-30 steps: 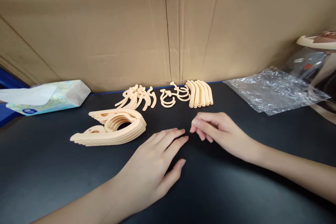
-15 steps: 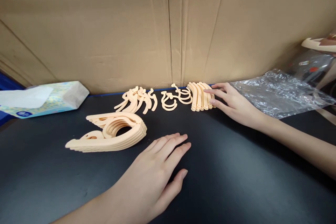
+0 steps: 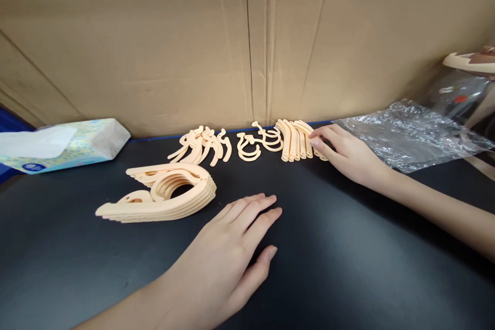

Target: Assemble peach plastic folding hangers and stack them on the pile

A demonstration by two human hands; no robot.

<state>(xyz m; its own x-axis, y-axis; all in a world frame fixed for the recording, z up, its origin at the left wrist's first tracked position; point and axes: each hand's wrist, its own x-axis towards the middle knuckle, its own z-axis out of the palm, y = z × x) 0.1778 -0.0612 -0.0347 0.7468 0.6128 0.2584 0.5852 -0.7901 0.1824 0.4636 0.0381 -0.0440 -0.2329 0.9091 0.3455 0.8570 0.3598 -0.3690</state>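
My left hand (image 3: 228,252) rests palm down on the black table, fingers apart and nothing in it. At the back right, my right hand (image 3: 344,149) pinches a curved peach strip at the right end of a row of similar strips (image 3: 293,139). Left of that row lie several peach hook pieces (image 3: 249,150). A looser heap of curved peach pieces (image 3: 201,145) lies further left. In front of the heap, beyond my left hand's fingers, sits a stack of folded peach hanger-like pieces (image 3: 170,207).
Cardboard (image 3: 174,46) stands upright along the table's back edge. A tissue pack (image 3: 88,139) lies at the back left. Crumpled clear plastic (image 3: 402,134) covers the back right, near a bagged item (image 3: 460,95) at the right edge.
My right hand has shifted slightly right, its thumb and fingers closing on the end strip, which now sits a little apart from the row. My left hand has stayed in place.
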